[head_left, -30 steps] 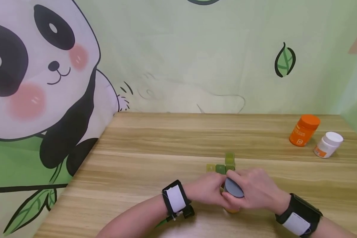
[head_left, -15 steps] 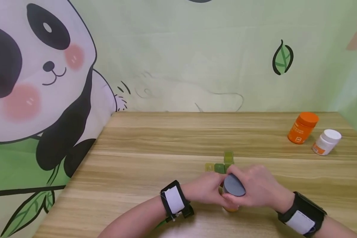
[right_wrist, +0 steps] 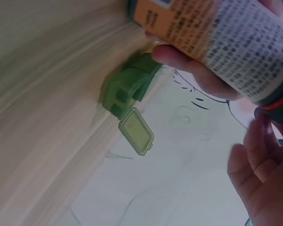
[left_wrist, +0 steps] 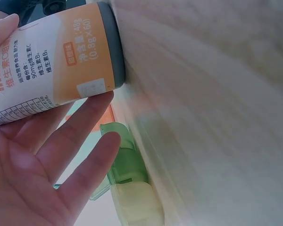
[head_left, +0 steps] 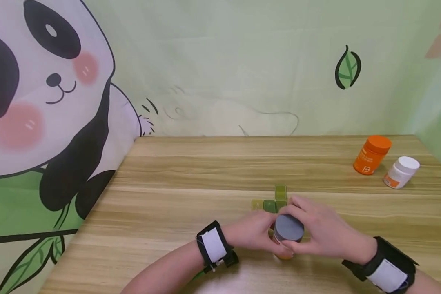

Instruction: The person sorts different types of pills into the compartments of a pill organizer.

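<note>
Near the table's front, my left hand (head_left: 248,233) holds a supplement bottle (left_wrist: 47,66) upright, its label white and orange. Fingers and thumb go round its side; in the left wrist view two fingertips lie toward the bottle's base. The grey lid (head_left: 289,228) sits on top. My right hand (head_left: 325,230) grips this lid at its edge, thumb in front and index finger behind, with the top face uncovered. Just behind the bottle lies a green pill organizer (head_left: 269,205), partly hidden by the hands. One of its flaps (right_wrist: 137,132) stands raised.
An orange bottle (head_left: 372,156) with an orange cap stands at the back right of the wooden table (head_left: 191,175). Beside it is a smaller white bottle (head_left: 401,173). A cloth printed with a panda (head_left: 73,94) rises behind the table.
My right hand has turned and drawn slightly right, so more of the grey lid shows. My left hand keeps its hold on the bottle. The head view has shifted slightly.
</note>
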{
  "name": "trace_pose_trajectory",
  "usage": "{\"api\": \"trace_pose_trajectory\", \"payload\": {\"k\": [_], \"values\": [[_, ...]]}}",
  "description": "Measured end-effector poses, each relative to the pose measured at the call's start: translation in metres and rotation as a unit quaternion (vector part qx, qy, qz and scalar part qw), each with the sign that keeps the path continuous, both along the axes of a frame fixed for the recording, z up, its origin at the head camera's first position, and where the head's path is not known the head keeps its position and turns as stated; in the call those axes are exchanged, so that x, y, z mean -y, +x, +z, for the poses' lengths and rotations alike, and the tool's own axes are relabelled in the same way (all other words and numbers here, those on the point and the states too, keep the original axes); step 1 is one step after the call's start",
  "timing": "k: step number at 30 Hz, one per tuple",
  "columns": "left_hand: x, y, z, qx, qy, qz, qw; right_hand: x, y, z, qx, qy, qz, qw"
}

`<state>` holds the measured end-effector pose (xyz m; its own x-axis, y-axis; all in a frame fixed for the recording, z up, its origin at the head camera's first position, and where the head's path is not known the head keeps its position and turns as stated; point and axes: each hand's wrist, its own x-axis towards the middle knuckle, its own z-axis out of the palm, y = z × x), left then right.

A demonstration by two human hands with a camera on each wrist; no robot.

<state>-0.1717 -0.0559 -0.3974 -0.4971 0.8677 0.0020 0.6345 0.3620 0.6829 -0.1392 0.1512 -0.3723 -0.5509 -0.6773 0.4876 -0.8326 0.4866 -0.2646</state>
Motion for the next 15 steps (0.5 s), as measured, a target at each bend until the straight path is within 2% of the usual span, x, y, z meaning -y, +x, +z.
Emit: {"api": "trace_pose_trajectory", "payload": {"k": [9,12,15], "values": [[0.0,0.001,0.001,-0.009,-0.002,0.002,1.0,-0.007,0.011,0.003,0.081,-0.004,0.027,0.996],[0.0,0.001,0.0,-0.018,-0.006,0.005,0.9998,-0.004,0.013,0.002,0.09,-0.023,0.034,0.995],[-0.001,0.0,-0.001,-0.033,-0.016,0.01,0.9993,0.003,0.014,0.001,0.08,-0.042,0.035,0.995]]}}
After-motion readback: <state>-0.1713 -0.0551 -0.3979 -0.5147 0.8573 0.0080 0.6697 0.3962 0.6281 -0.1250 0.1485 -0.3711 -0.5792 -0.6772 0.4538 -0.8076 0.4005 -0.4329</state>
